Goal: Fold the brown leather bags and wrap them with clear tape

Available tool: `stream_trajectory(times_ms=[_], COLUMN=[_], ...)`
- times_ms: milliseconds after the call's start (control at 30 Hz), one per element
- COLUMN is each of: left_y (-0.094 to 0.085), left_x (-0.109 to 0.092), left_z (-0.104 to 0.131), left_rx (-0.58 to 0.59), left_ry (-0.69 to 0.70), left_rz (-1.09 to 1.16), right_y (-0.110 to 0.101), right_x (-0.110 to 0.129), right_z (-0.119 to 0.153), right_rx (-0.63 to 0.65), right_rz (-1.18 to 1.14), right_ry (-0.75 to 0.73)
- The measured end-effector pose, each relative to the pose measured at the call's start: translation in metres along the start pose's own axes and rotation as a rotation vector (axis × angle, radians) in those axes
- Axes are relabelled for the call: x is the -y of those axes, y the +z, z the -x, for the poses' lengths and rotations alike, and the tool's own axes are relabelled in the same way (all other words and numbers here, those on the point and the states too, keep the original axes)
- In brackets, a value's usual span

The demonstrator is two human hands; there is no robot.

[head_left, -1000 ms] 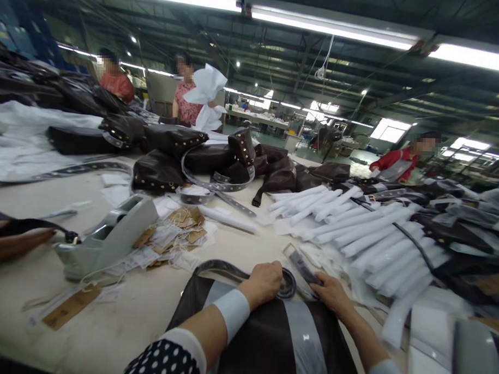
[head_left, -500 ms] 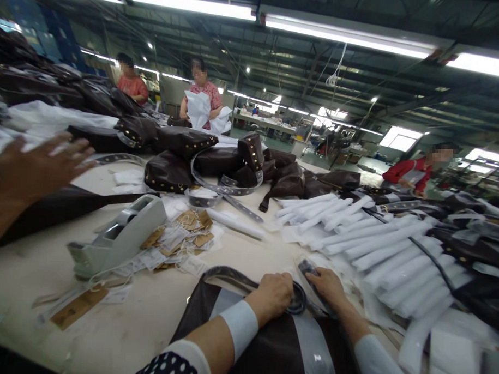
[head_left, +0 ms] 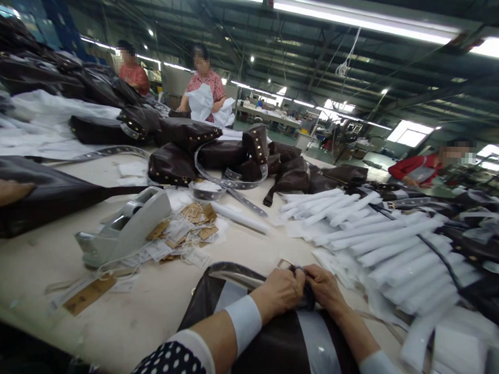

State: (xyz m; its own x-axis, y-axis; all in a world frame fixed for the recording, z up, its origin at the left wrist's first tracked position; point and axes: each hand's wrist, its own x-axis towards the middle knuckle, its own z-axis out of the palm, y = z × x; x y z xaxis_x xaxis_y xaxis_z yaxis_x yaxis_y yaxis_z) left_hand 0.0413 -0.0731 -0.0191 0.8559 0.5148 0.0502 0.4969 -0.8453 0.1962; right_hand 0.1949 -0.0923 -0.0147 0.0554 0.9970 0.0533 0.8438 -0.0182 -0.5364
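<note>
A dark brown leather-look bag (head_left: 274, 351) lies on the table in front of me, with pale translucent strips (head_left: 320, 339) across it. Its grey-wrapped strap (head_left: 237, 269) arches along the top edge and runs into a dark bundle under my fingers. My left hand (head_left: 282, 289) is closed on this strap from the left. Meeting it from the other side, my right hand (head_left: 324, 288) has its fingers pinched on the same strap. A small frame-like piece, perhaps the buckle (head_left: 286, 263), shows just beyond the knuckles. The gripped part is mostly hidden by my fingers.
Left of the bag stand a grey tape dispenser (head_left: 127, 226) and a heap of brown tags (head_left: 199, 220). White rolls (head_left: 379, 235) are stacked at right. Brown bags (head_left: 172, 162) lie behind. Another person's hand (head_left: 7, 192) rests on a bag at far left.
My right hand has moved left and in against my left hand, bringing the strap end with it. The co-worker's hand at left has lowered onto a brown bag. The view has shifted slightly.
</note>
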Motion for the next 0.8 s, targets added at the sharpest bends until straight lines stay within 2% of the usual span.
stream_trajectory(times_ms=[333, 600, 800], left_y=[-0.008, -0.003, 0.004], left_x=[-0.006, -0.006, 0.001], left_z=[0.008, 0.007, 0.003], left_rx=[-0.054, -0.113, -0.019], left_ry=[0.073, 0.114, 0.101], left_rz=[-0.136, -0.157, -0.068], right_y=[0.006, 0.003, 0.001], right_x=[-0.001, 0.005, 0.008], right_z=[0.010, 0.009, 0.008], right_rx=[-0.084, -0.007, 0.053], right_rz=[-0.244, -0.349, -0.227], right_ry=[0.087, 0.128, 0.070])
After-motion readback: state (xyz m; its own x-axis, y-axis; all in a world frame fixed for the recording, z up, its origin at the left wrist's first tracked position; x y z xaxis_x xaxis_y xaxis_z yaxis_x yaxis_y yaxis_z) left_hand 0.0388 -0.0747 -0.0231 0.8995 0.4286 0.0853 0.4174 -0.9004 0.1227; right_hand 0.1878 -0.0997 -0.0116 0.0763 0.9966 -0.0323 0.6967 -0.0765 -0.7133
